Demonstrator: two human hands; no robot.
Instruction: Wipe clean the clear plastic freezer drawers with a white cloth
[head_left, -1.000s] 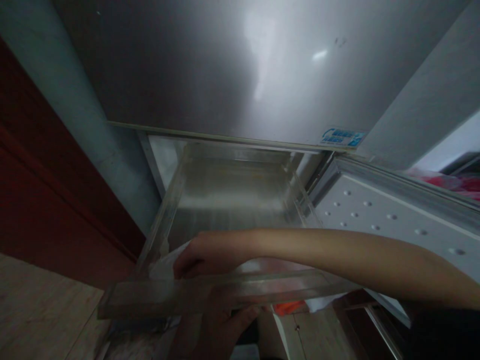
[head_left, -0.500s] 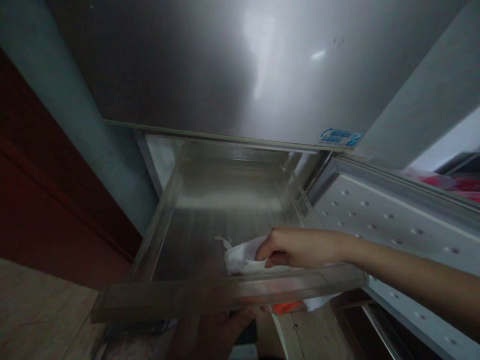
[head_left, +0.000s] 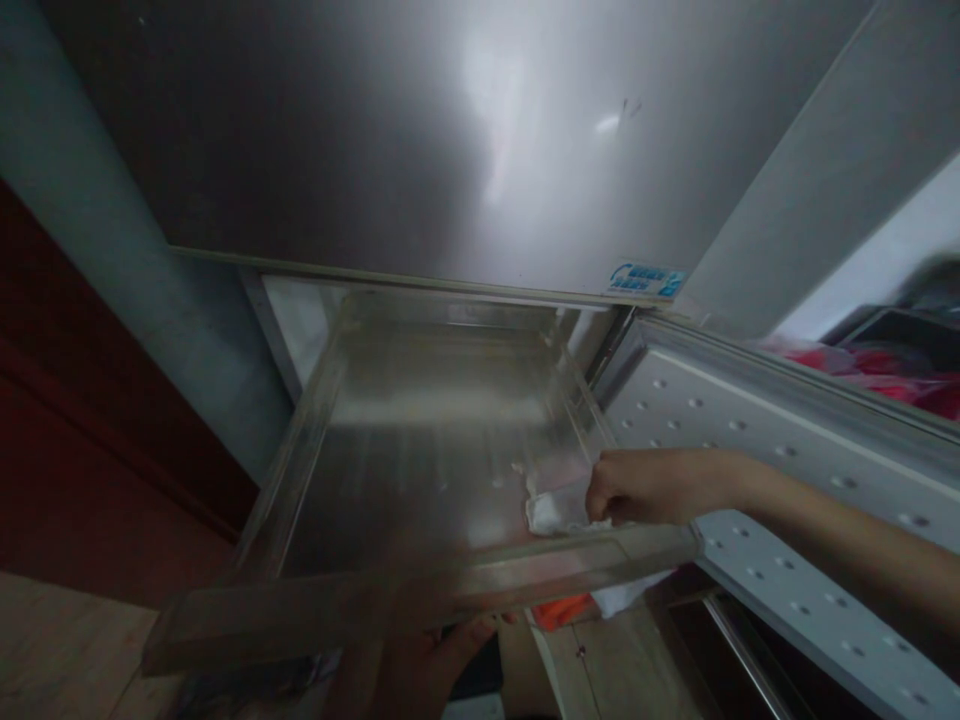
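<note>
One clear freezer drawer (head_left: 300,612) standing open; right hand's fingers (head_left: 600,500) pinching white cloth (head_left: 550,513) at near-right corner; left hand (head_left: 429,668) showing beneath front, finger grip unclear.

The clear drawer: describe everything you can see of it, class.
The drawer is transparent, brownish, apparently plastic, with raised sides and a front rim, pulled out below a metallic door. Inside, toward its front right corner, the right hand grips a white cloth. Whether the left hand, beneath the rim, touches it is unclear.
</note>
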